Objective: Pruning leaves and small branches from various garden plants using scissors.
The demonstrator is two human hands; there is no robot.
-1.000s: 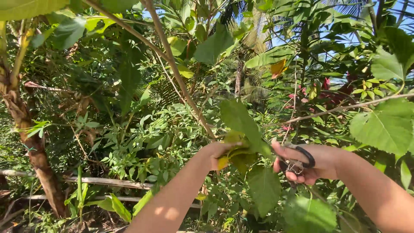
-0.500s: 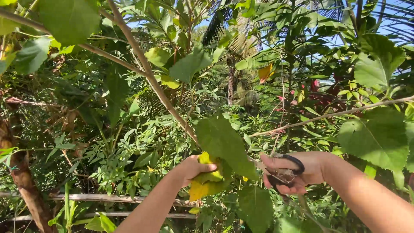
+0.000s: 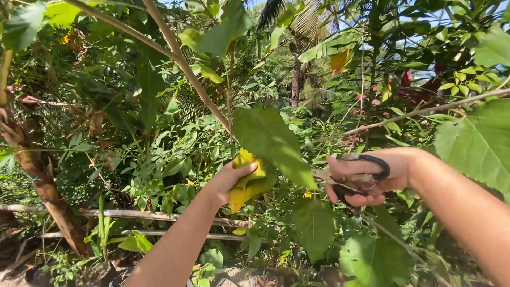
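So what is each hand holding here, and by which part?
Left hand pinches the yellow leaf by its upper edge. Right hand holds black-handled scissors by the handle loops.

My left grip [image 3: 228, 180] has risen along the branch [image 3: 196, 85], and the yellow leaf [image 3: 247, 183] shows more fully in it. My right grip [image 3: 366, 178] with the scissors [image 3: 353, 178] has lifted beside the big green leaf [image 3: 273, 143].

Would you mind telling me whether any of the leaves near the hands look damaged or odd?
Yes. The leaf gripped in the left hand is yellow and crumpled, unlike the flat green leaf beside it. The right hand holds black-handled scissors next to it. Nothing else stands out.
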